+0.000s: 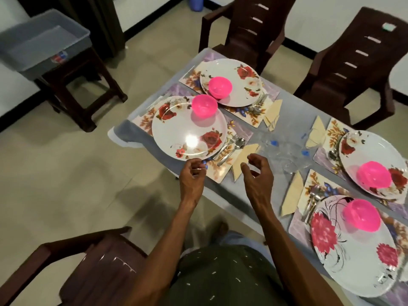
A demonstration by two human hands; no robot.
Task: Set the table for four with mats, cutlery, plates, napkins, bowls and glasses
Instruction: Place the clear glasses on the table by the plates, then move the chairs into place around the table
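The grey table [293, 113] holds four floral mats, each with a plate and a pink bowl. The nearest-left mat [220, 172] carries a rose plate [187, 129], a pink bowl [204, 106] and cutlery [231, 145], with a folded cream napkin [244, 159] beside it. Blurred clear glasses [284, 149] with blue stickers stand together mid-table. My left hand [191, 175] has its fingers curled at that mat's near corner; I cannot tell whether it pinches the mat. My right hand [258, 173] hovers over the napkin's end, fingers loosely curled and holding nothing.
Dark plastic chairs stand at the far side [249, 25], far right [357, 62] and beside me [88, 261]. At the far left, a grey plastic tub [46, 43] sits on a dark stool [88, 100]. Tiled floor lies between the stool and the table.
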